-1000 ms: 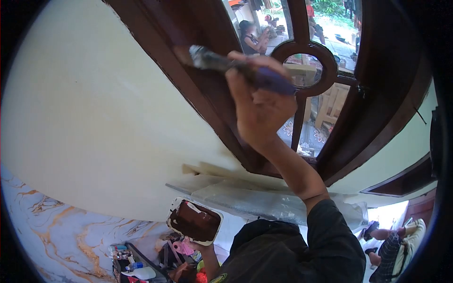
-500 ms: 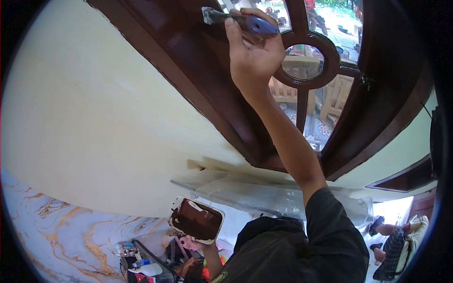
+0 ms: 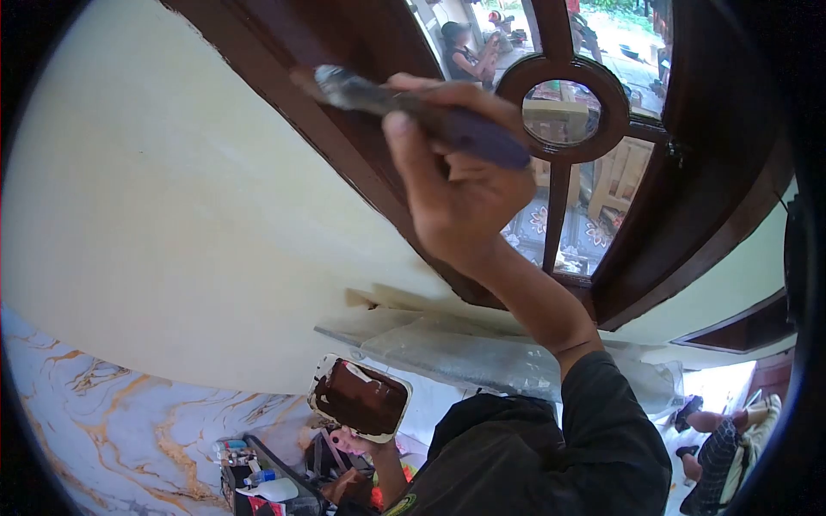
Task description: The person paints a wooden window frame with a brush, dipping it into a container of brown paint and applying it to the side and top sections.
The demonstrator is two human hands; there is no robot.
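Brown window frame (image 3: 361, 129), brush (image 3: 430, 120) gripped in raised right hand (image 3: 469, 185), paint container (image 3: 359, 398) held low in left (image 3: 372, 440)

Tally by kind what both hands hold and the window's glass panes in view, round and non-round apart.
Brush in the right hand: 1
Paint container in the left hand: 1
Round pane: 1
Non-round panes around it: 4
Total: 7

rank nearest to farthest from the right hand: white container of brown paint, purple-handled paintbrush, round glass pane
1. Purple-handled paintbrush: held in the right hand
2. Round glass pane: upper right of it
3. White container of brown paint: low, in the left hand
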